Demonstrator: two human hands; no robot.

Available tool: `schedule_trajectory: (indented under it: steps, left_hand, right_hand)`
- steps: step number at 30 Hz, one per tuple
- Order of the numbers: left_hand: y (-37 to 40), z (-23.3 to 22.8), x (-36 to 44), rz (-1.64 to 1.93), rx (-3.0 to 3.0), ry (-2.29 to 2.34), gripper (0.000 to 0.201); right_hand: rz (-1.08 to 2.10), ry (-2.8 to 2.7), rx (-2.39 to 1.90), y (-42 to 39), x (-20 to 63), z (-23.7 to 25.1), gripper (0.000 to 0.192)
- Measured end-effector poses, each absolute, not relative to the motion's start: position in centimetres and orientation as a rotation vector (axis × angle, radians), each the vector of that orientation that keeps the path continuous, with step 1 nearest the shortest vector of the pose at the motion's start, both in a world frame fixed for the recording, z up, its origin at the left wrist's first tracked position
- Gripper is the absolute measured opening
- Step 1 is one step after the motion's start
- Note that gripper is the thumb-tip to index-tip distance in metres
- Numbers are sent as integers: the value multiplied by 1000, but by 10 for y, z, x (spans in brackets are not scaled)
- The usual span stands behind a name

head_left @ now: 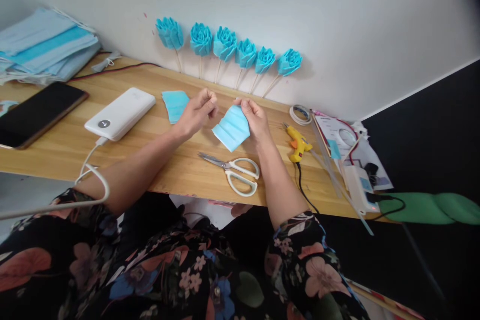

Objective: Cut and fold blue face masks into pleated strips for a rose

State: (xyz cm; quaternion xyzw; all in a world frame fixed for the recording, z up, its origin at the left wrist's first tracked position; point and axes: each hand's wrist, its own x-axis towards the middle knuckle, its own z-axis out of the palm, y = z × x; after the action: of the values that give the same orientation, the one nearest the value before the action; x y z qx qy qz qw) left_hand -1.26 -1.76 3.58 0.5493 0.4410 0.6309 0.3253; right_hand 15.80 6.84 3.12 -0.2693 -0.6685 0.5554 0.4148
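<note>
My right hand [255, 119] pinches the top corner of a blue pleated piece of face mask [231, 130], which hangs just above the wooden table [168, 160]. Close to the left of it my left hand [198, 111] has its fingers curled, thumb and forefinger pressed together; whether they hold an edge or thread of the piece is unclear. Another blue mask piece [174, 105] lies flat on the table just left of my left hand. White-handled scissors [234, 170] lie near the front edge below my hands.
Several blue mask flowers on sticks [225, 47] lean against the wall. A white power bank [120, 113] and a phone [37, 114] lie to the left, a stack of masks [45, 45] at far left. A yellow glue gun [298, 142], tape roll [301, 114] and glue sticks sit right.
</note>
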Motion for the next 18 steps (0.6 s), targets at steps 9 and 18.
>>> schedule_trajectory:
  steps: [9, 18]
  left_hand:
    - [-29, 55, -8, 1725, 1531, 1343, 46]
    - [-124, 112, 51, 678, 2108, 716, 23]
  right_hand:
    - [1397, -1623, -799, 74, 157, 28, 62]
    - [1452, -1566, -707, 73, 158, 29, 58]
